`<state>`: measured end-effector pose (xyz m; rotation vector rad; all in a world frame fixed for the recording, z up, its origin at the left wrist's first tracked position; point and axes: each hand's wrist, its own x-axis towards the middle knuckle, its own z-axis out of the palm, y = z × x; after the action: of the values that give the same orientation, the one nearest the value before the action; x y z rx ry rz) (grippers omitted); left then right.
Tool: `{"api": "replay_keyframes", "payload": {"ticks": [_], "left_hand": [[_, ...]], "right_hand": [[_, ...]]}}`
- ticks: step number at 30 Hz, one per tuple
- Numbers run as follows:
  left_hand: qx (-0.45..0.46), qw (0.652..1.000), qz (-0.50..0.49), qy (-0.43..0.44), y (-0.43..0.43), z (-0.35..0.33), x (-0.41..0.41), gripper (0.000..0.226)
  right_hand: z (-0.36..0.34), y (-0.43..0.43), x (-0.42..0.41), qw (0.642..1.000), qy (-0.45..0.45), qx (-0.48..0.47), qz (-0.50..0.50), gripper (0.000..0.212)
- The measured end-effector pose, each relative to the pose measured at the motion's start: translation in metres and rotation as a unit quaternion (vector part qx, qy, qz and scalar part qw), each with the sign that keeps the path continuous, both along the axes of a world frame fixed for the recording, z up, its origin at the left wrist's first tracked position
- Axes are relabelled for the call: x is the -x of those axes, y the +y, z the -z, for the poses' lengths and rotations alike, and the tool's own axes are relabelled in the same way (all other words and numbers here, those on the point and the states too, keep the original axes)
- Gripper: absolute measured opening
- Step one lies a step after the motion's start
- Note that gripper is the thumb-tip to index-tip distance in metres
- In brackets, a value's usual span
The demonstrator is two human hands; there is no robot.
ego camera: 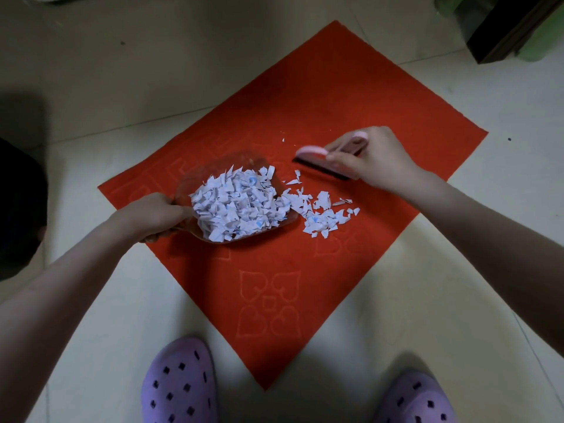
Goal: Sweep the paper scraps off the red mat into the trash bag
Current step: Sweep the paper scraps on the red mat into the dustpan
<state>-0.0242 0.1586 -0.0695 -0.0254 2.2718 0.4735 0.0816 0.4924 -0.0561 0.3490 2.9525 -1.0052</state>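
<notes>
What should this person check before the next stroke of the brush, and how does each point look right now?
1. Left hand grips the dustpan firmly: ok.
2. Right hand holds the brush with bristles down on the red mat: ok.
3. Dustpan lip faces the loose scraps lying just to its right: ok.
4. Brush is behind all scraps to be swept: not ok; a few tiny bits lie beyond it.
5. Room left in the dustpan: not ok; the pile is heaped and spilling at the lip.
6. Trash bag open and near: cannot tell; a dark shape at the left edge is unclear.
</notes>
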Motion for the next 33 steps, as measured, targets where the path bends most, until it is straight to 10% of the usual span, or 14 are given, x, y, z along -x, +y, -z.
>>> {"api": "replay_keyframes", "payload": {"ticks": [20, 33], "left_hand": [[0.002, 1.000, 0.024, -0.002, 0.010, -0.007, -0.013, 0.034], [0.030, 0.998, 0.057, 0.017, -0.009, -0.015, -0.007, 0.036]], "right_hand": [[0.021, -0.010, -0.033, 0.970, -0.048, -0.217, 0.102, 0.028], [0.032, -0.059, -0.043, 0.994, -0.046, -0.099, 0.034, 0.023]]}}
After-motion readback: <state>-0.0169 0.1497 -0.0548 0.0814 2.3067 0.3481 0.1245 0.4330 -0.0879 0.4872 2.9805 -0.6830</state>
